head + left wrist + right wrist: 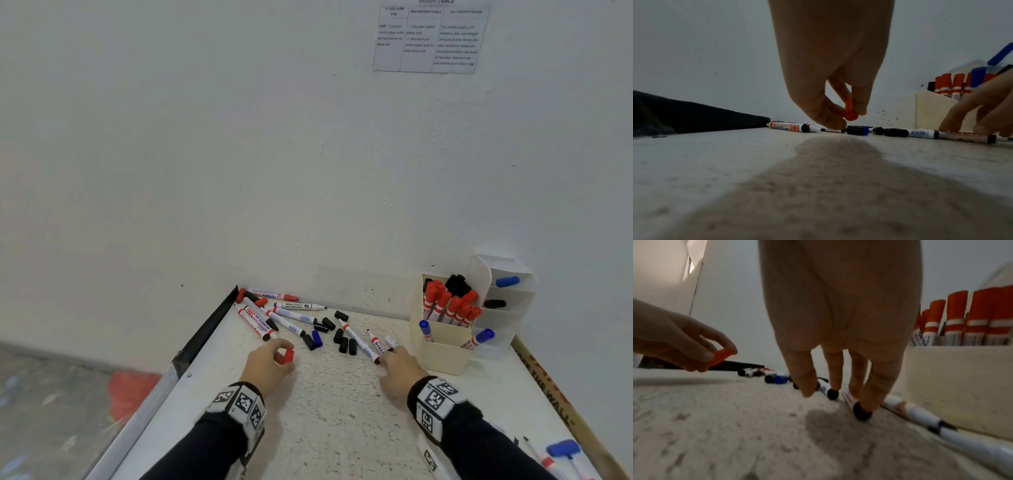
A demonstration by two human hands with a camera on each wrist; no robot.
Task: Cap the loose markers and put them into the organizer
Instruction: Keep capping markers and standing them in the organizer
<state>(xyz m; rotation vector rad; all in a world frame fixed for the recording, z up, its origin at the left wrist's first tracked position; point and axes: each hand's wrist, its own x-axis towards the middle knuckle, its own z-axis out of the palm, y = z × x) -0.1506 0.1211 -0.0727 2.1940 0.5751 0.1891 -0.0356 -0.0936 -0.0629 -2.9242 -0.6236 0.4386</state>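
Progress, judged from the layout: partly done. The organizer [442, 349], a cream box-shaped holder at the right of the table [325, 411] against the wall, already holds a dense bunch of red-capped markers [448, 306], some black ones and a few blue. Left to do: a heap of loose markers [274, 317] at the far left corner, most with bare tips, plus scattered caps [342, 339] in the middle, mostly black, one blue.

Your left hand [269, 363] pinches a red cap [287, 356] between thumb and fingertips, held just above the table, near the heap. Your right hand [399, 371] reaches down with fingers nearly straight and spread; its fingertips [806, 391] come down on the near ends of two uncapped markers [376, 342] lying just left of the organizer. Nothing is gripped there yet.

The red-labelled marker under that hand looks the likely match for the cap; that is a judgement.

Materials: marker barrels are smooth white plastic cylinders with printed labels; caps are short, stubby and glossy. The tabletop is white, rough and speckled, so round barrels may still roll. The organizer walls look like thin matte plastic.
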